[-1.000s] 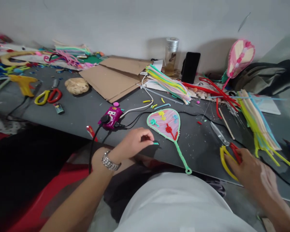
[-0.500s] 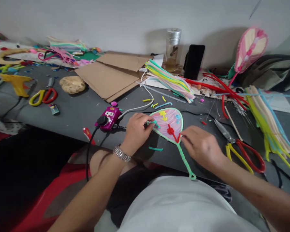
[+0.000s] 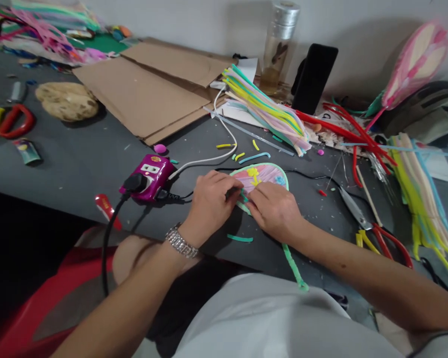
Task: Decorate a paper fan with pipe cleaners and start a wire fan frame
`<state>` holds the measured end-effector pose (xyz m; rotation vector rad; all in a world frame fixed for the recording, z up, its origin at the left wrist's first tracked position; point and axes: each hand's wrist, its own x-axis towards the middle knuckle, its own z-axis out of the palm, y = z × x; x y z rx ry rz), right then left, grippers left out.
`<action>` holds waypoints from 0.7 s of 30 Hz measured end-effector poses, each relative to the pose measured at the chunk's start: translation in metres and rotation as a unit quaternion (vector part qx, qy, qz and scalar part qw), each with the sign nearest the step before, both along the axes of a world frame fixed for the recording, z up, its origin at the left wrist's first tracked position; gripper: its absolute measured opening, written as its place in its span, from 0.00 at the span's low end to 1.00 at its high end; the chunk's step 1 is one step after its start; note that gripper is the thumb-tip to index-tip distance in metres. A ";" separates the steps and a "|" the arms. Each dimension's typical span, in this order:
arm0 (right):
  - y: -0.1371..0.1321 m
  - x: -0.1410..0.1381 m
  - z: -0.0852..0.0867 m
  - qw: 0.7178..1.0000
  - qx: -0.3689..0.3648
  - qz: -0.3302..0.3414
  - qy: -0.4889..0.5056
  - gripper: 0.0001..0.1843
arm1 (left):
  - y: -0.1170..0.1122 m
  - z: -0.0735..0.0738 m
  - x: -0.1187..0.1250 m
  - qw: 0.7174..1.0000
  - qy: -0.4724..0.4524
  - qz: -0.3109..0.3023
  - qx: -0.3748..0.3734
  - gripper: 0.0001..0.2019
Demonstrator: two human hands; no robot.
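Note:
A paddle-shaped hand fan point(image 3: 269, 176) made of pipe cleaners lies on the grey table, pink and lilac inside a pale green rim. Its green twisted handle point(image 3: 293, 263) points toward me. Over its left edge, my left hand point(image 3: 214, 204) pinches a short teal pipe cleaner point(image 3: 243, 195). My right hand point(image 3: 276, 209) meets it there, thumb and fingers closed at the same teal piece. A yellow flower point(image 3: 253, 172) and a blue flower point(image 3: 280, 180) show on the fan. My right hand covers its lower part. Another teal piece point(image 3: 240, 238) lies in front.
A purple power strip point(image 3: 149, 176) with black cords sits left. Behind are cardboard point(image 3: 153, 89), a pipe cleaner bundle point(image 3: 265, 109), a glass bottle point(image 3: 278, 49) and a phone point(image 3: 315, 77). Pliers point(image 3: 358, 211) lie right; a stone point(image 3: 67, 101) and red-and-yellow-handled tool point(image 3: 17, 122) lie left.
My right hand has moved left from the fan's lower right edge to my left hand, now covering the red flower. The camera view has shifted closer.

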<state>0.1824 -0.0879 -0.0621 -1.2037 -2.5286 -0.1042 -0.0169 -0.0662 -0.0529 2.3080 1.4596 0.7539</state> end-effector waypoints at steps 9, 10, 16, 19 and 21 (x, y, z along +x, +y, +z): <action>0.004 -0.004 0.003 0.986 0.151 0.061 -0.032 0.15 | -0.002 0.002 0.006 0.999 -0.024 -0.025 -0.008 0.08; 0.003 -0.004 0.004 0.986 0.155 0.060 -0.035 0.15 | -0.003 0.002 0.006 0.999 -0.029 -0.029 -0.002 0.09; -0.004 -0.006 0.008 0.989 0.124 0.037 -0.067 0.16 | -0.006 0.000 0.006 1.000 -0.013 0.003 0.025 0.04; -0.005 -0.009 0.008 0.991 0.108 0.027 -0.070 0.14 | -0.006 0.000 0.007 1.000 0.009 -0.002 0.018 0.03; -0.007 -0.008 0.011 0.993 0.085 0.028 -0.070 0.13 | -0.006 0.001 0.007 1.000 0.021 -0.007 0.015 0.03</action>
